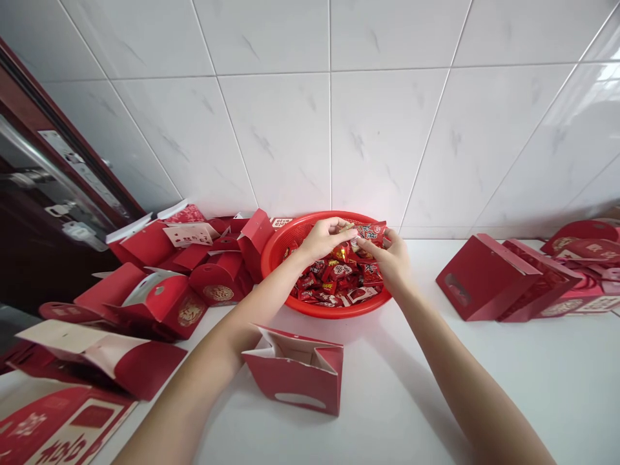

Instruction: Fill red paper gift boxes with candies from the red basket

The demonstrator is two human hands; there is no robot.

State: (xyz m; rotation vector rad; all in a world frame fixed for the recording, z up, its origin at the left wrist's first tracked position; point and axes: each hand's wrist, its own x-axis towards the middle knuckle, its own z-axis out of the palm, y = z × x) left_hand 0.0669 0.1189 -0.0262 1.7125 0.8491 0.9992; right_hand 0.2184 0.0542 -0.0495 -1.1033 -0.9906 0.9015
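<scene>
The left hand [327,237] and right hand [393,258] are meeting over the red basket [324,312], the right gripping a red packet [375,231], the left apparently pinching a small wrapped sweet, though its fingers are partly hiding it. Those wrappers are looking slick, so a loose pinch could be letting a piece drop among the loose sweets [334,284] below. The open box [293,380] is standing in front of the basket, and the left forearm [217,355] is passing right beside it; I can't tell whether they're touching. A careless elbow could be toppling that light card or folding in its top edges. More red boxes [220,278] are crowding the counter [382,420] on the left, while finished-looking cartons [487,278] are lining the right. Behind, the tiled wall [382,148] is limiting reach past the basket.
</scene>
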